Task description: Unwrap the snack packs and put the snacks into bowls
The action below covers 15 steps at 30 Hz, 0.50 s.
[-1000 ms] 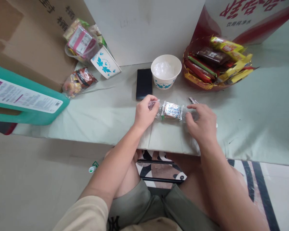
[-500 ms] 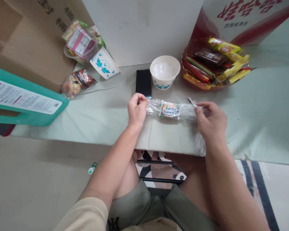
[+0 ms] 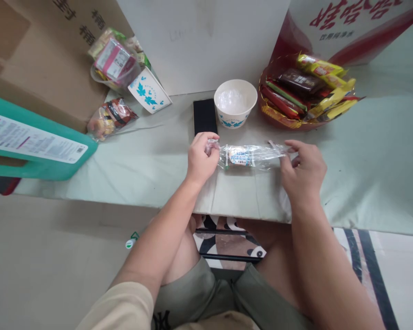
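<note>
Between my two hands a sheet of clear plastic wrap (image 3: 266, 156) is stretched sideways, just above the table. Inside it lies a small snack packet (image 3: 239, 156) with blue print. My left hand (image 3: 204, 156) is closed around the gathered left end of the wrap. At the other end, my right hand (image 3: 303, 167) pinches the plastic between thumb and fingers. Beyond my left hand a black phone (image 3: 205, 117) lies flat, its near end partly hidden by the hand. To its right stands a paper bowl (image 3: 236, 103) with crumpled clear plastic in it.
A basket (image 3: 278, 120) of wrapped snacks stands at the back right. On the left are a bag of small rolls (image 3: 112, 119), a tilted white-and-blue paper container (image 3: 149, 91), a plastic tub (image 3: 131, 78) of packets and a green box (image 3: 55, 162). Cardboard boxes line the back.
My left hand has moved a little right and curled more around the wrap. The packet has shifted slightly left and turned, with the plastic drawn narrower on the right.
</note>
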Each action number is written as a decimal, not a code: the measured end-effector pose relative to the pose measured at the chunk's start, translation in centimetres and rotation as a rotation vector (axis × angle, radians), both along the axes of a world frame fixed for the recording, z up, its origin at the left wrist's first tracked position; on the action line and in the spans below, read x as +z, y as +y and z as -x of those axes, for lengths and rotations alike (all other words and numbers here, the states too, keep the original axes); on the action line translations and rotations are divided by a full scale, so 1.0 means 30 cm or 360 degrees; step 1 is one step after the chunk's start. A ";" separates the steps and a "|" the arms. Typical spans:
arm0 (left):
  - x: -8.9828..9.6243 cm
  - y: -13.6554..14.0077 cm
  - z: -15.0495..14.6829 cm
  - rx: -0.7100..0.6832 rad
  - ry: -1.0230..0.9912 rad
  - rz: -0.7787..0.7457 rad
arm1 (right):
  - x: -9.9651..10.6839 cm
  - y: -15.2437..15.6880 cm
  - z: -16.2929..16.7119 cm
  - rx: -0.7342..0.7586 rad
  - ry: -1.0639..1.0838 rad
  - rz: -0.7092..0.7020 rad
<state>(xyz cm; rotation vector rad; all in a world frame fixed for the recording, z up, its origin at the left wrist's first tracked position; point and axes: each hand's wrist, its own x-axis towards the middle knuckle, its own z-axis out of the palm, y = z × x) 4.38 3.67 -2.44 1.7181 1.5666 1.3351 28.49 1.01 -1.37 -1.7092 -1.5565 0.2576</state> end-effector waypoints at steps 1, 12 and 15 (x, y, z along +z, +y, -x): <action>0.002 0.001 0.002 0.0040 -0.0040 0.0014 | 0.005 0.000 -0.001 -0.0005 0.0029 -0.0010; -0.002 0.014 0.030 0.0217 -0.0044 0.0066 | 0.030 -0.015 0.029 -0.0169 0.0516 0.0233; 0.017 0.001 0.026 0.0035 0.0102 0.0170 | 0.018 -0.011 0.017 -0.0199 0.0204 0.0116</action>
